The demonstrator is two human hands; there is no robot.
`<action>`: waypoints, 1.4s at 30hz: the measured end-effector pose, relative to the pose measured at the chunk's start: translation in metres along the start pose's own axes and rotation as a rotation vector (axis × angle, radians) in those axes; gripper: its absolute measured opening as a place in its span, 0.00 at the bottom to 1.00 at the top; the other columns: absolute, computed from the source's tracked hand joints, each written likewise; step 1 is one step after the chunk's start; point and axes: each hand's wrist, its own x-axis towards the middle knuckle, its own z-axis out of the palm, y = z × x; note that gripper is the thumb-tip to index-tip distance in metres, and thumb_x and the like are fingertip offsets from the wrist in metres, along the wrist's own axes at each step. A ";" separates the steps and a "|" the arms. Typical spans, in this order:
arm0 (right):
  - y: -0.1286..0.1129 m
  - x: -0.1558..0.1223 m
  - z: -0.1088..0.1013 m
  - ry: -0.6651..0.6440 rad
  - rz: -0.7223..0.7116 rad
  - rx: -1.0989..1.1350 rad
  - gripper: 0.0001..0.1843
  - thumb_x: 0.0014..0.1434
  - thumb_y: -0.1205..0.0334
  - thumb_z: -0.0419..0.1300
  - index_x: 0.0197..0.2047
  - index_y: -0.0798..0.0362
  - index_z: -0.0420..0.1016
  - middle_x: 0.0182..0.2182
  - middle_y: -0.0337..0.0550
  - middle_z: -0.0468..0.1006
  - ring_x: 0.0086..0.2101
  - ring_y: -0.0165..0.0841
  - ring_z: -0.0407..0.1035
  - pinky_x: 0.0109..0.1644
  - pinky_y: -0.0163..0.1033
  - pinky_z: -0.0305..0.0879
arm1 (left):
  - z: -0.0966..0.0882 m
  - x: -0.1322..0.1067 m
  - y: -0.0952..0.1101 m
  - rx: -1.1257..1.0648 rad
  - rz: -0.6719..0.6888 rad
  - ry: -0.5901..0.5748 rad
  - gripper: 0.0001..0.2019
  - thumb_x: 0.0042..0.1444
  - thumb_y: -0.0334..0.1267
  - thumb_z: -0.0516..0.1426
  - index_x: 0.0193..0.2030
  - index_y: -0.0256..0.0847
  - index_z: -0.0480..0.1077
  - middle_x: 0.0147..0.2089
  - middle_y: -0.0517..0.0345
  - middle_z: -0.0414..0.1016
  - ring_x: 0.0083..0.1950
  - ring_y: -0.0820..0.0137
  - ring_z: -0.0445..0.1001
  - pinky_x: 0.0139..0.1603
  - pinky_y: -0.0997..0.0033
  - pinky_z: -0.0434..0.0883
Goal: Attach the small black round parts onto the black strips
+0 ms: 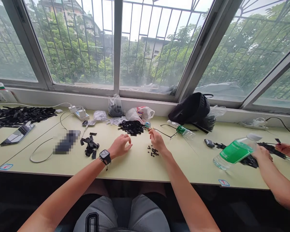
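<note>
My left hand [120, 145] rests on the pale green table [135, 164] with fingers curled loosely; I see nothing in them. A black watch [105, 157] is on that wrist. My right hand [156, 139] is raised slightly with fingertips pinched on something small I cannot make out. Just left of and below it lies a cluster of small black round pieces [153, 151]. A pile of black strips [132, 127] sits beyond both hands. A smaller heap of black strips [90, 146] lies left of my left hand.
A co-worker's hands [264, 154] at the right handle black pieces beside a tilted green-labelled bottle [234, 152]. Another bottle [182, 129], glasses, a black bag [190, 108], plastic bags, a power strip with cables, a phone [17, 134] and a large black pile [19, 114] crowd the table.
</note>
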 end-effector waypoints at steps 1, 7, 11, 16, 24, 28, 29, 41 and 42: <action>0.002 0.000 -0.001 0.016 0.015 0.011 0.11 0.68 0.63 0.46 0.42 0.50 0.69 0.31 0.43 0.76 0.34 0.40 0.69 0.42 0.42 0.61 | -0.011 0.002 -0.007 0.062 -0.001 -0.044 0.05 0.63 0.34 0.58 0.43 0.45 0.76 0.48 0.50 0.77 0.49 0.58 0.73 0.52 0.58 0.70; 0.003 0.002 -0.010 0.012 0.035 0.031 0.09 0.65 0.60 0.52 0.43 0.51 0.72 0.31 0.43 0.78 0.32 0.39 0.70 0.41 0.41 0.63 | -0.094 -0.003 -0.074 0.574 -0.495 -0.225 0.20 0.55 0.22 0.54 0.51 0.41 0.76 0.54 0.42 0.77 0.57 0.53 0.73 0.54 0.60 0.70; 0.004 0.002 -0.016 -0.067 0.000 0.086 0.09 0.63 0.59 0.56 0.41 0.51 0.76 0.29 0.42 0.78 0.30 0.37 0.70 0.41 0.41 0.65 | -0.113 -0.023 -0.095 0.630 -0.633 -0.285 0.13 0.55 0.24 0.55 0.44 0.35 0.77 0.47 0.36 0.79 0.49 0.52 0.78 0.46 0.61 0.71; 0.010 0.000 -0.031 -0.174 0.042 0.201 0.13 0.61 0.53 0.58 0.38 0.52 0.79 0.26 0.40 0.75 0.27 0.34 0.66 0.35 0.39 0.63 | -0.103 -0.035 -0.092 0.668 -0.645 -0.281 0.14 0.60 0.26 0.51 0.44 0.35 0.77 0.46 0.35 0.80 0.47 0.53 0.80 0.43 0.63 0.71; 0.023 -0.006 -0.053 -0.487 0.232 0.282 0.15 0.51 0.52 0.66 0.34 0.55 0.83 0.22 0.37 0.71 0.25 0.30 0.62 0.30 0.36 0.56 | -0.097 -0.009 -0.070 0.703 -0.592 -0.207 0.16 0.65 0.36 0.49 0.47 0.37 0.79 0.47 0.37 0.81 0.48 0.50 0.81 0.46 0.58 0.73; 0.022 -0.009 -0.066 -0.605 0.283 0.342 0.18 0.49 0.50 0.69 0.35 0.56 0.85 0.24 0.41 0.75 0.27 0.31 0.64 0.30 0.36 0.56 | -0.100 -0.010 -0.064 0.698 -0.637 -0.364 0.13 0.56 0.29 0.55 0.43 0.34 0.79 0.44 0.33 0.81 0.45 0.49 0.82 0.41 0.59 0.73; 0.021 -0.010 -0.070 -0.632 0.295 0.363 0.19 0.48 0.49 0.70 0.37 0.56 0.85 0.26 0.42 0.76 0.28 0.32 0.65 0.30 0.36 0.56 | -0.100 -0.012 -0.063 0.697 -0.636 -0.386 0.12 0.55 0.28 0.56 0.42 0.34 0.79 0.43 0.33 0.81 0.44 0.49 0.82 0.40 0.60 0.73; 0.009 -0.008 -0.067 -0.762 0.229 0.392 0.18 0.45 0.49 0.74 0.34 0.54 0.88 0.26 0.43 0.80 0.27 0.31 0.64 0.30 0.37 0.54 | -0.091 -0.008 -0.055 0.675 -0.572 -0.189 0.11 0.60 0.36 0.55 0.41 0.37 0.79 0.43 0.38 0.81 0.47 0.49 0.81 0.46 0.57 0.72; 0.010 -0.008 -0.066 -0.772 0.226 0.380 0.18 0.45 0.49 0.74 0.33 0.54 0.88 0.26 0.43 0.80 0.27 0.31 0.64 0.30 0.37 0.54 | -0.091 -0.007 -0.056 0.606 -0.565 -0.120 0.11 0.61 0.39 0.55 0.39 0.38 0.79 0.42 0.41 0.82 0.46 0.50 0.81 0.45 0.58 0.72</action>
